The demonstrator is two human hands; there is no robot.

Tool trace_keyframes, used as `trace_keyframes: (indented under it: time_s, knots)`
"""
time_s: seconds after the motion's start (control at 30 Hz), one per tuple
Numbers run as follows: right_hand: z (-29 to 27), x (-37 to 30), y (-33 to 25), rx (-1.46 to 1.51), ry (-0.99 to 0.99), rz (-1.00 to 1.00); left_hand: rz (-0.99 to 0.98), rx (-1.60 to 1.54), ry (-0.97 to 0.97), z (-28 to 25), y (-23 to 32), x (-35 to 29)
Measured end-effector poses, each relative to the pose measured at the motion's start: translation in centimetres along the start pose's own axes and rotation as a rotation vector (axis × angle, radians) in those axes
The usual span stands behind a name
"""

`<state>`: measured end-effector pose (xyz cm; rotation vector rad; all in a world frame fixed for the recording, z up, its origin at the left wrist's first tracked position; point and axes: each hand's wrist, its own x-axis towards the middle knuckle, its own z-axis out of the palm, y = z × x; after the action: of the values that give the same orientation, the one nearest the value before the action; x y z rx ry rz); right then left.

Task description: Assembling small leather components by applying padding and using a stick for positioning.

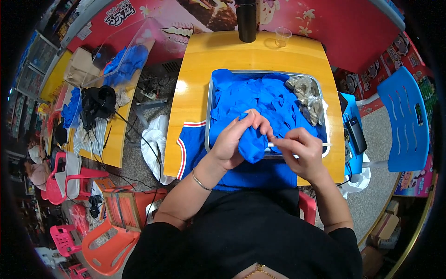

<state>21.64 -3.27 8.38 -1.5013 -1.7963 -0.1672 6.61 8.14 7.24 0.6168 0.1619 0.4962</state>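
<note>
My left hand (231, 143) is closed around a piece of blue cloth (252, 148), its fingertips pinching the upper edge. Close beside it, my right hand (303, 152) grips a thin white stick-like tool (327, 144). One end of the tool meets the cloth; the other pokes out past the right hand. Both hands are over the near side of a metal tray (326, 116) heaped with blue cloth pieces (251, 93). A greyish-beige bundle (303, 90) lies in the tray's far right corner. Beneath the tray's near edge spreads a blue garment (192, 148) with red and white trim.
On the yellow table (200, 60), a black tumbler (246, 23) and a clear plastic cup (282, 37) stand at the far edge. A blue chair (403, 121) is at right. Left, a side table (116, 144) bears cloth and a black bag, with cables hanging nearby.
</note>
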Motion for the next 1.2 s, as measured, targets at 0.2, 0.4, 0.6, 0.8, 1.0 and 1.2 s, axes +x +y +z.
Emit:
trace_keyframes:
  time_s: [0.2,0.4,0.6,0.8,1.0,1.2]
  knots:
    - [0.6,-0.9,-0.4,0.394,-0.067,0.299,0.13,-0.077,-0.083,0.0,-1.0,0.1]
    - [0.6,-2.2,0.6,0.82,-0.106,0.544,0.514,0.858,0.085,0.4,0.1,-0.6]
    - [0.4,-2.3,0.2,1.182,-0.2,0.817,0.795,1.321,-0.047,0.7,0.6,-0.8]
    - [0.4,-2.0,-0.3,0.791,-0.15,0.606,0.786,1.297,0.002,0.8,0.0,-1.0]
    - [0.3,-2.3,0.1,0.805,-0.192,0.524,0.752,1.395,-0.08,0.3,0.7,-0.8]
    - [0.9,-2.7,0.2,1.395,-0.072,0.772,0.333,0.958,0.054,1.7,0.3,-1.5]
